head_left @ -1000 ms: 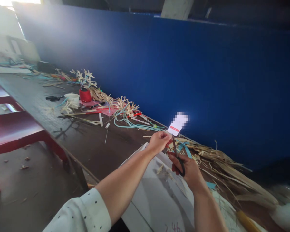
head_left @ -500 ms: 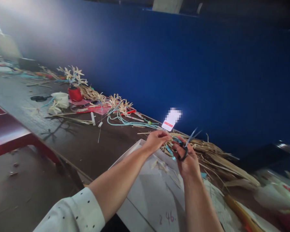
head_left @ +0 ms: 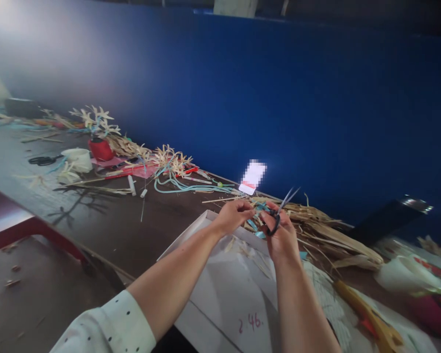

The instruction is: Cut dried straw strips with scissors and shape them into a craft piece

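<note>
My left hand [head_left: 233,216] is closed in a pinch over the far end of the white box [head_left: 242,289]; whatever its fingertips hold is too small to name. Close beside it is my right hand [head_left: 283,234], its fingers closed around black-handled scissors [head_left: 274,224]. The blades point up and away, clear of the left hand. The right thumb and fingertips meet near the left fingertips, over pale strips and blue ribbon bits. Thin pale scraps [head_left: 248,250] lie on the box.
A lit phone [head_left: 252,177] leans at the blue wall. Dried husks [head_left: 323,223] lie to the right, with a yellow tool [head_left: 367,314] nearer. Leftward are blue cords [head_left: 183,188], pale husk flowers [head_left: 172,159], a red spool [head_left: 101,148], a white cup [head_left: 77,159] and other scissors [head_left: 44,160].
My view has turned slightly right, so the table things sit further left. Both hands stay close together, with the scissors still in the right one.
</note>
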`<state>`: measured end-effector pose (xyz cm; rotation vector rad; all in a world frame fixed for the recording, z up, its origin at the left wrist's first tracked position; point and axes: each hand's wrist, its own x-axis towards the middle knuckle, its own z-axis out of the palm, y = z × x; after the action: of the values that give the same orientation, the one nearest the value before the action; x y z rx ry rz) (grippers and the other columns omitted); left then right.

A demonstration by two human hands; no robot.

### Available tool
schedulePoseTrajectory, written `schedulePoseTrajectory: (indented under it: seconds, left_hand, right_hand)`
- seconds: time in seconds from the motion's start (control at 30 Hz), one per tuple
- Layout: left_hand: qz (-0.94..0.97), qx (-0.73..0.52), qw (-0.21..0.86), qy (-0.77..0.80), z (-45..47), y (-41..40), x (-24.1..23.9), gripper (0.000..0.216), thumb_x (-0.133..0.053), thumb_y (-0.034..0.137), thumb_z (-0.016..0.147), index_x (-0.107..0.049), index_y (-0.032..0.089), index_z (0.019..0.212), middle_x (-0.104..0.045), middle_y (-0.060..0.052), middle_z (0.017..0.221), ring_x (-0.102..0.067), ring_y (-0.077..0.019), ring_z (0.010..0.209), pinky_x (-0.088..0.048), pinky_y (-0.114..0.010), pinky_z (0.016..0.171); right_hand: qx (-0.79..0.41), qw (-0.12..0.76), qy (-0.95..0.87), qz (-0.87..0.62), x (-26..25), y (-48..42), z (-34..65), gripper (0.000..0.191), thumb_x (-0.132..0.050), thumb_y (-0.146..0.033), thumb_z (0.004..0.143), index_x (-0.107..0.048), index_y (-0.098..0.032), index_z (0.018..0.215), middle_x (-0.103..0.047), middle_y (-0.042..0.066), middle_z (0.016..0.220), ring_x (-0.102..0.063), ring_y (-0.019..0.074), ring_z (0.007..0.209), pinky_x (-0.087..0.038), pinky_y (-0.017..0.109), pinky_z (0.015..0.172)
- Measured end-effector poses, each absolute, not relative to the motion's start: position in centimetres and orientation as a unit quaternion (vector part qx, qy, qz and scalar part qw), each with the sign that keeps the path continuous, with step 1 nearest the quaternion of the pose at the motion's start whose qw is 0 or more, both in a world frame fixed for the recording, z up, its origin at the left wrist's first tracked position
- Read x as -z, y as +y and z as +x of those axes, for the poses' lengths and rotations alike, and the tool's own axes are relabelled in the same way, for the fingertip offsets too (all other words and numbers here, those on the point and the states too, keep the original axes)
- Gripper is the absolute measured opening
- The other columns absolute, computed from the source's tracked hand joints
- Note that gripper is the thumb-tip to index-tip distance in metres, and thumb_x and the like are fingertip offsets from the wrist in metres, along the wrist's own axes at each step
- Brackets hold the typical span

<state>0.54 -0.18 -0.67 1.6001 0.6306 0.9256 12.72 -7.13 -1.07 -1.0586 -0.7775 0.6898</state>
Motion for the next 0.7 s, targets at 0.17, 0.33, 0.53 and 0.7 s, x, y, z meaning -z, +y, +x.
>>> schedulePoseTrajectory:
  seconds: [0.17, 0.33, 0.53, 0.7]
  left_hand:
    - [0.713, -0.367, 0.534, 0.270, 0.56, -0.12, 0.76, 0.029, -0.060, 0.040, 0.069, -0.064, 0.012, 0.076, -0.053, 0.001, 0.059, -0.044, -0.0081, 0.055, -0.033, -0.020, 0.053]
    - [0.709, -0.354, 0.558, 0.247, 0.60, 0.09, 0.79, 0.033, -0.065, 0.039, 0.064, -0.066, 0.011, 0.082, -0.061, -0.003, 0.071, -0.050, -0.0102, 0.063, -0.038, -0.021, 0.059]
    - [0.712, -0.347, 0.557, 0.251, 0.51, 0.48, 0.84, 0.034, -0.065, 0.042, 0.064, -0.066, 0.011, 0.078, -0.058, -0.001, 0.065, -0.047, -0.0084, 0.058, -0.035, -0.021, 0.056]
    - [0.711, -0.340, 0.563, 0.249, 0.47, 0.68, 1.04, 0.032, -0.062, 0.042, 0.067, -0.065, 0.011, 0.076, -0.056, 0.000, 0.063, -0.045, -0.0078, 0.057, -0.034, -0.021, 0.055]
  right_hand:
    - [-0.303, 0.714, -0.371, -0.510, 0.62, -7.44, 13.02, 0.048, -0.072, -0.022, 0.061, -0.060, -0.021, 0.107, -0.057, -0.002, 0.075, -0.045, 0.0068, 0.053, -0.033, 0.019, 0.048]
    - [-0.276, 0.677, -0.406, -0.548, 0.28, -7.68, 13.31, 0.049, -0.072, -0.025, 0.058, -0.061, -0.021, 0.106, -0.060, -0.001, 0.077, -0.052, 0.0108, 0.058, -0.040, 0.023, 0.052]
    - [-0.288, 0.664, -0.433, -0.538, 0.62, -7.64, 13.47, 0.049, -0.072, -0.025, 0.060, -0.060, -0.022, 0.108, -0.062, 0.001, 0.081, -0.057, 0.0139, 0.068, -0.043, 0.025, 0.059]
    - [-0.297, 0.663, -0.419, -0.544, 0.61, -7.60, 13.42, 0.052, -0.073, -0.028, 0.059, -0.060, -0.021, 0.109, -0.063, 0.001, 0.079, -0.054, 0.0121, 0.060, -0.040, 0.024, 0.052]
